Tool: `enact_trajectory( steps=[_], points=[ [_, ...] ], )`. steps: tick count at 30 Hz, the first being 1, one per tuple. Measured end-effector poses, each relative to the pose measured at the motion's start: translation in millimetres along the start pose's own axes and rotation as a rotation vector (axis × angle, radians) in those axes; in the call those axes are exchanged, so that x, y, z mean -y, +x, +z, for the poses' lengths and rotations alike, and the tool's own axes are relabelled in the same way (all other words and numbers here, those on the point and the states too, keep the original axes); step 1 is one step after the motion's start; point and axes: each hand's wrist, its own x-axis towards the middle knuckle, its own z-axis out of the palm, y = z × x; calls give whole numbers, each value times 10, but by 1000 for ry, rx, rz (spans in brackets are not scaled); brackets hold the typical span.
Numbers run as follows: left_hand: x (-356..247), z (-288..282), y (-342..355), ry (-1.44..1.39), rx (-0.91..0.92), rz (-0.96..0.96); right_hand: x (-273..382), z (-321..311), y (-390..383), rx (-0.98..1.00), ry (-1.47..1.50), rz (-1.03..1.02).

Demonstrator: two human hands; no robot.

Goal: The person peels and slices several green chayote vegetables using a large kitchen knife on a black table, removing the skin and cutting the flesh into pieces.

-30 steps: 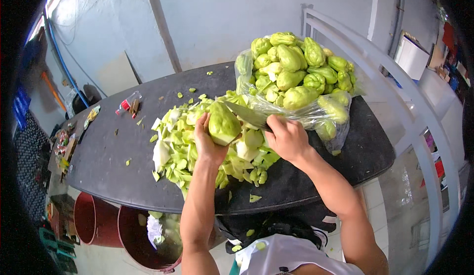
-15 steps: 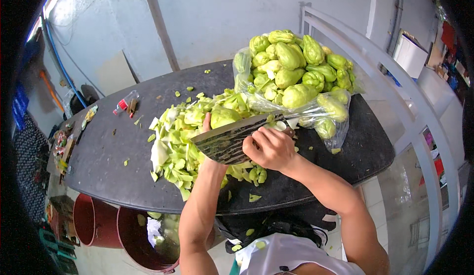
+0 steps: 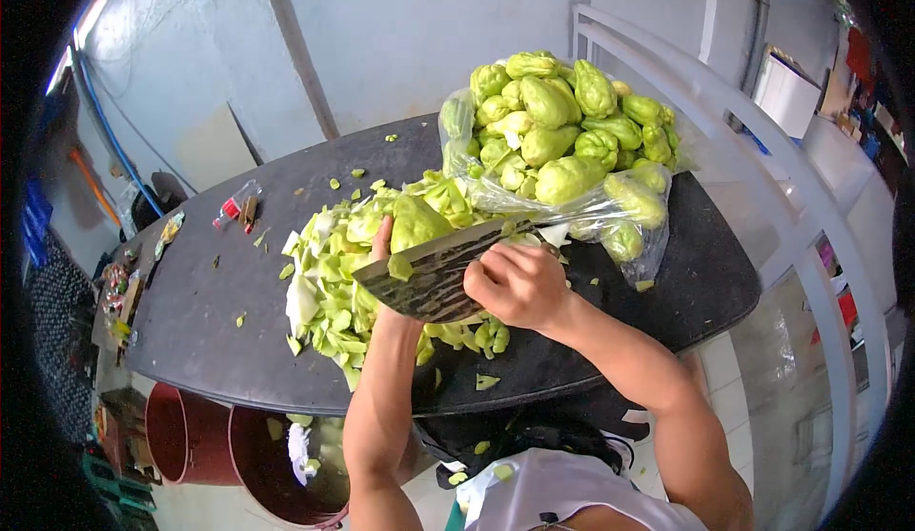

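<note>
My right hand (image 3: 519, 285) is closed around the handle of a broad cleaver (image 3: 434, 274), its dark, streaked blade slanting to the left over the table. Behind the blade, my left hand (image 3: 382, 238) grips a green chayote (image 3: 417, 224); one finger or thumb shows along its left side and the blade hides the other fingers. The blade's upper edge lies across the lower part of the chayote, and a small green slice (image 3: 400, 267) shows on the blade. Around and beneath my hands spreads a heap of cut chayote pieces (image 3: 329, 278).
A clear plastic bag (image 3: 640, 262) heaped with whole chayotes (image 3: 548, 102) stands on the dark table (image 3: 219, 312) at the far right. A bottle with a red label (image 3: 233, 205) lies at left. Reddish bins (image 3: 191, 436) stand below the front edge; a white railing (image 3: 734, 102) runs at right.
The chayote in my left hand has tipped more upright. My right hand and the cleaver have shifted slightly left, and a small slice now shows on the blade. The whole view has shifted a little.
</note>
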Motion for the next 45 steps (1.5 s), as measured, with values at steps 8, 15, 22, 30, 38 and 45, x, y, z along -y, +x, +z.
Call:
enact_trajectory(
  steps=[8,15,22,30,38,45],
  points=[
    [0,58,-1,61,-18,38,-241,-9,-181,68,71,190],
    [28,54,14,194,111,-24,-416,141,-337,295,105,448],
    [-31,-15,31,48,153,-7,-95,-71,-92,-12,228,83],
    [-98,109,-37,89,18,62,-227,123,-228,154,50,261],
    [-177,92,-21,123,203,4,-477,148,-198,536,7,676],
    [-84,93,23,136,-31,10,-283,17,-277,284,100,468]
  ],
)
